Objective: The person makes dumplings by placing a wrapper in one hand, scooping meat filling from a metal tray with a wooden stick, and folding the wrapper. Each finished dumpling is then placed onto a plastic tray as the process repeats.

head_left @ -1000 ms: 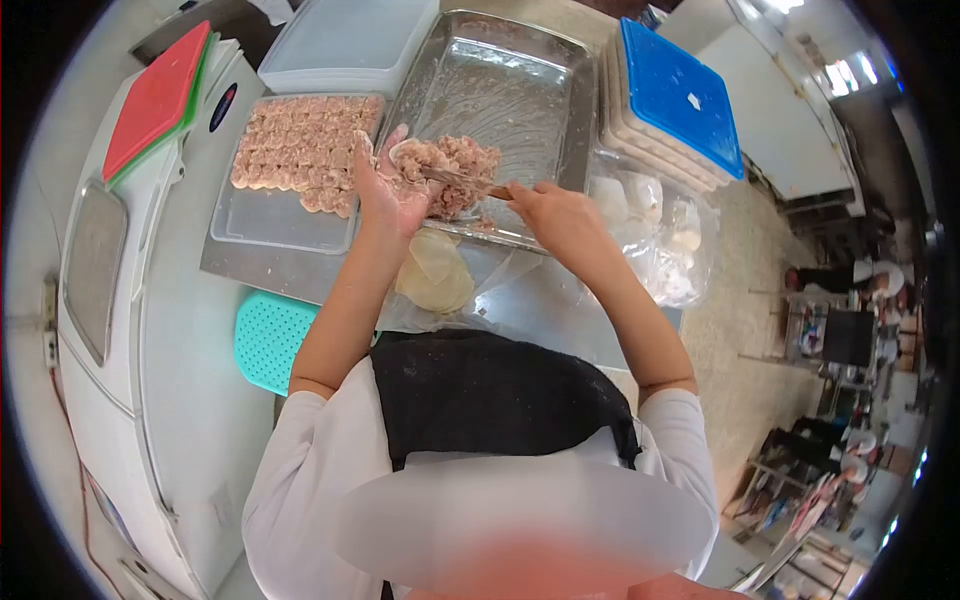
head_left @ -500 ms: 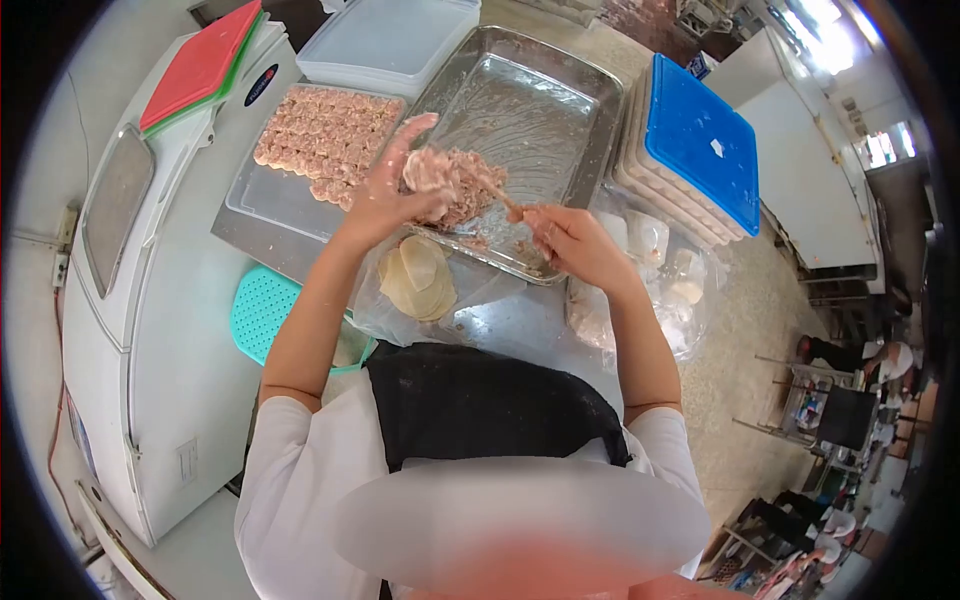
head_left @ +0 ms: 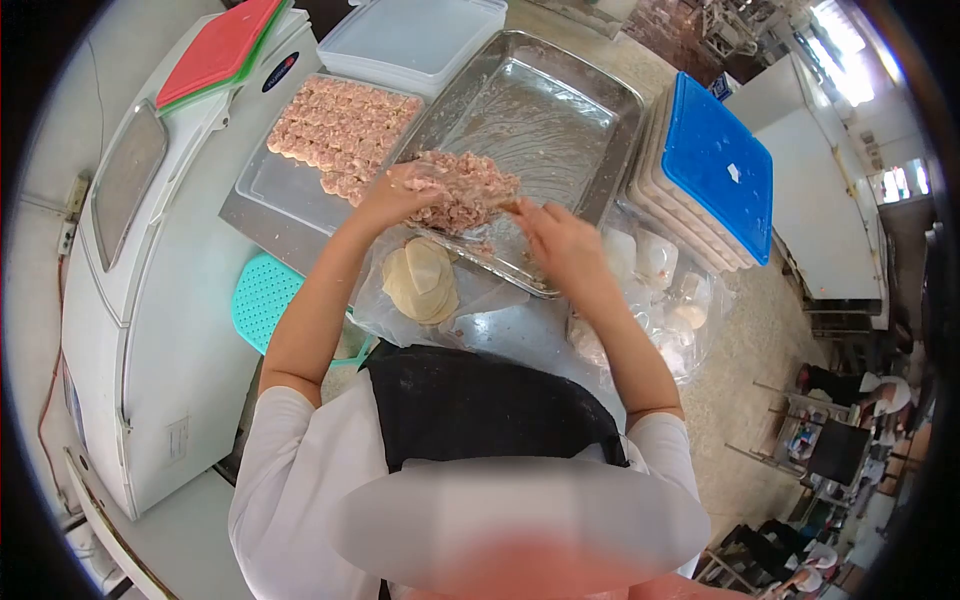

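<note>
My left hand (head_left: 392,197) is curled at the near left edge of the metal tray, its fingers blending with the ground meat (head_left: 470,183) behind. It is closed around a meat-filled dumpling, which barely stands out there. My right hand (head_left: 560,243) grips a thin wooden stick-like spatula (head_left: 511,206), its tip at the right side of the meat; the tip itself is hard to make out. Close to my body, a stack of round pale dough wrappers (head_left: 420,281) lies on plastic. Rows of filled open-topped dumplings (head_left: 345,128) fill part of a clear plastic tray (head_left: 285,190) at the left.
The deep metal tray (head_left: 545,110) takes up the table's middle. Stacked containers with a blue lid (head_left: 720,165) stand at right, beside bagged white packs (head_left: 655,258). A lidded plastic box (head_left: 415,38) is at the back, a white freezer (head_left: 200,330) at left, a turquoise perforated stool (head_left: 264,300) below.
My left hand has lowered and turned toward the meat, its fingers less spread. My right hand has come slightly left, with the spatula down at the meat. The view has shifted a little.
</note>
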A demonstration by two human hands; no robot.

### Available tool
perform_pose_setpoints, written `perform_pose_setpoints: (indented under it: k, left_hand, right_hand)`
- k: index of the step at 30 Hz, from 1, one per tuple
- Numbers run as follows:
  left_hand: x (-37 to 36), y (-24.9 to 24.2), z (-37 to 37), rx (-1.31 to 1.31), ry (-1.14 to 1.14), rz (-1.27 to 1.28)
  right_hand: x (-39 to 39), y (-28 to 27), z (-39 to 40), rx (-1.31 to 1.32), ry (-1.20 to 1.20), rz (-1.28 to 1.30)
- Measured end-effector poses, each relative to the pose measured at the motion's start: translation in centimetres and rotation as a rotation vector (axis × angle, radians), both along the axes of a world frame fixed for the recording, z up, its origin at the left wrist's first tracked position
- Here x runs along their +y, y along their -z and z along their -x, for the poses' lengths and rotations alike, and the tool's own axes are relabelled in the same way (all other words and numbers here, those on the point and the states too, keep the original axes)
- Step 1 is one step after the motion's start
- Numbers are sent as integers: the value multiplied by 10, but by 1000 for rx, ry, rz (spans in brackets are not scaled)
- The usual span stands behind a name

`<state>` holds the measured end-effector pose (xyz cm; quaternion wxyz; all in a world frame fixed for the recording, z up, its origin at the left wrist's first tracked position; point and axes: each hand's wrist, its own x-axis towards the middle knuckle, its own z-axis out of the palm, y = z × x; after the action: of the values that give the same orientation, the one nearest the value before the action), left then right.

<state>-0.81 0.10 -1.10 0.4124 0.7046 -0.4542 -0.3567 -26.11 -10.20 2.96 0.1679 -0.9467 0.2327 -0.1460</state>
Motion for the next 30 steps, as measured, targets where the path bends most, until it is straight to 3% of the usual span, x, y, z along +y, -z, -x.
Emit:
perform_pose_setpoints:
  k: [3,5,6,8,9,11,12,14,17,18,20,21,23,27,30]
  left_hand:
    - [7,-7,9,-58,-12,-113]
    - [9,-5,7,-81,14,-106]
    - [11,-3,3,-84,22,-100]
    - [22,5,0,-231,15,338]
    - [25,-1,3,-223,27,344]
    - [27,-27,5,-173,119,439]
    - [28,-36,3,-169,124,449]
    - [31,-46,-1,-124,319,161]
    - [24,-36,-20,-237,525,241]
    - [28,-28,-20,-233,533,252]
    - [39,-14,-25,-400,195,281]
    - [39,-18,-33,-398,200,285]
    - [35,-29,-50,-137,450,235]
    - [61,-41,-77,-114,368,347]
    - [71,-32,-109,-296,397,368]
  right_hand:
    - [9,43,-3,-21,-49,52]
    - [-20,69,5,188,84,36]
    - [-22,62,12,185,93,40]
    - [-12,38,28,163,85,-5]
    - [-4,23,31,168,99,-2]
    - [6,-11,31,-125,151,-378]
    - [13,-23,29,-123,158,-367]
    - [32,-35,20,-72,16,-473]
    - [36,-8,5,-196,-113,-365]
    - [44,-24,3,-192,-103,-356]
    - [65,-68,-4,71,166,23]
    - [72,-67,-11,72,172,26]
    - [87,-60,-25,16,115,73]
    - [102,-95,-48,68,133,-14]
    - [118,-79,-73,-152,90,-160]
